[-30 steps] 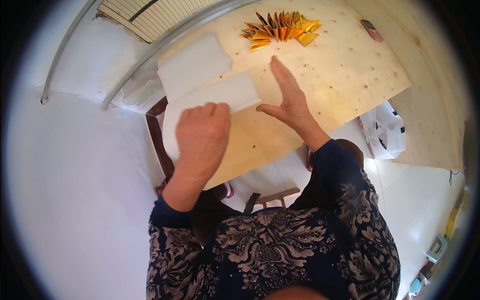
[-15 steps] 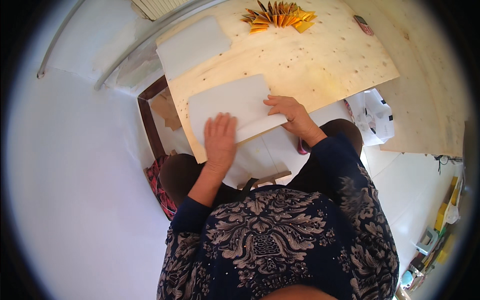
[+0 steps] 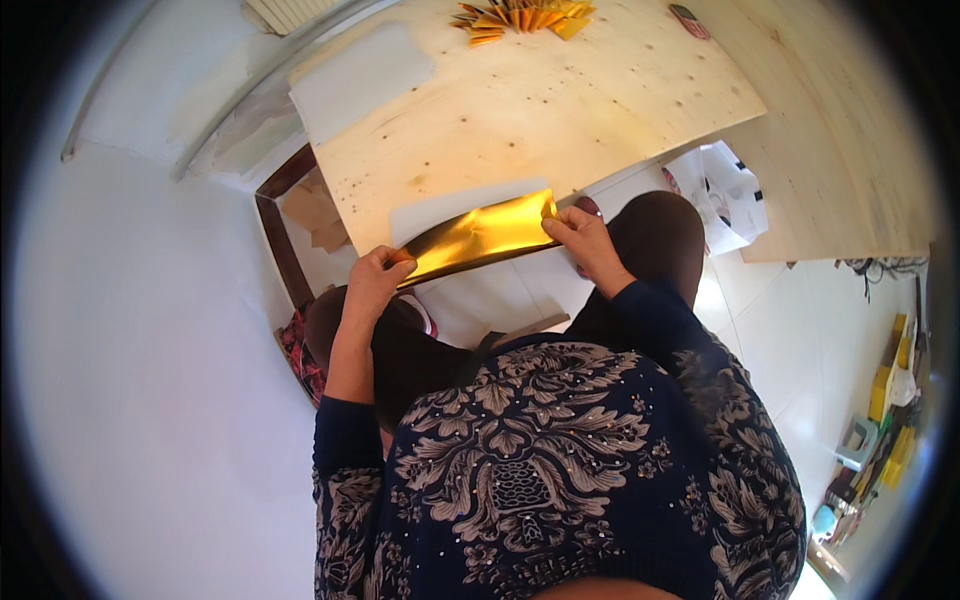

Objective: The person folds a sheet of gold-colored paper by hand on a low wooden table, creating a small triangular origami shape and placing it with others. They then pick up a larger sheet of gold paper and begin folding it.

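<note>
A shiny gold foil sheet (image 3: 478, 238) is held stretched over the near edge of the plywood table (image 3: 560, 100). Its left end is pinched by the left hand (image 3: 372, 283), its right end by the right hand (image 3: 583, 238). At 12 o'clock, a pile of folded gold pieces (image 3: 520, 15) is seen; at 11 o'clock, a white sheet (image 3: 360, 80).
</note>
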A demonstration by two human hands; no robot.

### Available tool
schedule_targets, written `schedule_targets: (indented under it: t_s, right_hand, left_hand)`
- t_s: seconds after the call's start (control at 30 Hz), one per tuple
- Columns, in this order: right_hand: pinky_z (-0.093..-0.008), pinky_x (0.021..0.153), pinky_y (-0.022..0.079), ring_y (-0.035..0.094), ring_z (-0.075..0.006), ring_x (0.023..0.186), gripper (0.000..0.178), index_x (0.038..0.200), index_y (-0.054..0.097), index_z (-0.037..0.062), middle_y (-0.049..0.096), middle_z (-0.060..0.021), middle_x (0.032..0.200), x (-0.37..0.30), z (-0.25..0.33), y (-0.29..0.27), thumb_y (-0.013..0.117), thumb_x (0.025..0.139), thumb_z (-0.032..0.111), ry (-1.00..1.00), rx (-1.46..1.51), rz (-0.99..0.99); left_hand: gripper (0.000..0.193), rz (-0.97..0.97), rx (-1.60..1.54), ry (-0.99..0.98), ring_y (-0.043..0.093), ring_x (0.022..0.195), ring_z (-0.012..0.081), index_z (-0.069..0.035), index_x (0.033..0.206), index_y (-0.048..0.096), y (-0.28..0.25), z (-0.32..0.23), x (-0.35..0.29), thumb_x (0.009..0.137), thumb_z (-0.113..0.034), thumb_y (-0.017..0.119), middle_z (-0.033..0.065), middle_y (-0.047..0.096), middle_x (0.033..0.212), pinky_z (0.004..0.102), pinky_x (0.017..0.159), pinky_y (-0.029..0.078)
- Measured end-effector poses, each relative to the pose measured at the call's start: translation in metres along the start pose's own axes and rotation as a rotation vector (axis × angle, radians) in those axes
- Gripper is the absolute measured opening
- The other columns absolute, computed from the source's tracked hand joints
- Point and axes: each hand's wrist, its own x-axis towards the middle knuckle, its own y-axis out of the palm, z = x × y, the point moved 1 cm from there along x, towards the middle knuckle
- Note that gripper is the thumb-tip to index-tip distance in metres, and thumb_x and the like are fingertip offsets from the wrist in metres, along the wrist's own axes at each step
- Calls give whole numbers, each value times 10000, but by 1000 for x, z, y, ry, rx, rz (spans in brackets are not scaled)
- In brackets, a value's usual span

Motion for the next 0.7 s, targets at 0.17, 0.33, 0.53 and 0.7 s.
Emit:
schedule_targets:
  t_s: [0.17,0.33,0.53,0.7]
  right_hand:
    - [-221,653,436,564,-84,702,173,915,639,-3,624,-12,781,-11,-22,13,675,882,164,3,142,-145]
    - [-182,657,437,551,-58,717,167,995,600,21,601,13,804,-17,20,5,692,867,77,17,486,-85]
    - [-191,686,454,560,-53,755,120,956,638,25,623,19,836,-73,101,-24,704,868,71,-141,257,122]
    - [-213,723,474,569,-58,791,108,944,643,24,625,13,842,-104,143,-43,700,855,42,-296,199,163]
  left_hand:
    - [264,6,162,-19,603,600,189,9,784,631,18,6,1,782,-236,730,105,627,642,333,586,473]
    - [287,-156,223,-17,661,796,247,11,899,650,12,-15,-16,804,-250,721,154,675,834,351,720,501]
    - [397,-258,124,466,620,1069,278,10,1141,626,-6,-97,-27,848,-249,698,193,651,1134,357,920,467]
    - [296,303,-333,416,626,971,181,13,1060,653,25,-154,-25,862,-201,696,109,682,1022,313,862,478]
